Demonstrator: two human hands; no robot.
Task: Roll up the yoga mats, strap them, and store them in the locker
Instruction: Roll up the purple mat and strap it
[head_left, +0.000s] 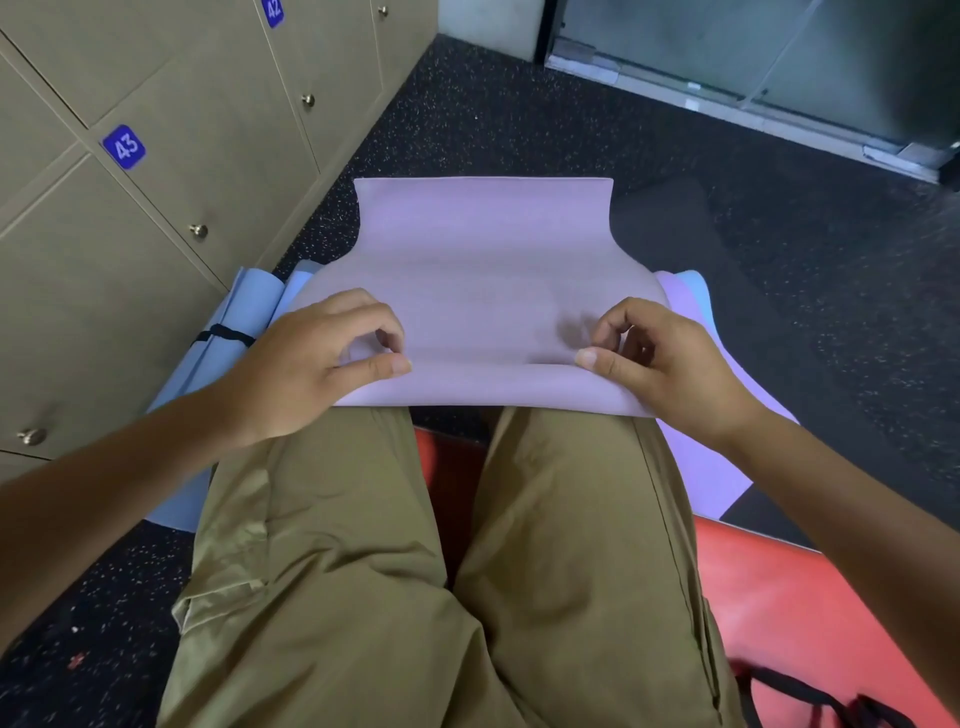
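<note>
- A purple yoga mat (483, 291) lies across the seated person's knees.
- The left hand (306, 369) and right hand (660, 364) rest curled on its near edge.
- A strapped blue mat (244, 317) lies beside the lockers (156, 208).

Unrolled mat (478, 291) lies over the knees (395, 467), far end on the floor (519, 119). Left hand (306, 364) and right hand (660, 364) sit on its near corners. Strapped rolled mat (228, 332) left of it, beside the lockers (130, 208). More mats (696, 457) underneath, right. Loose strap (810, 696) on the seat (810, 597), near right.
</note>
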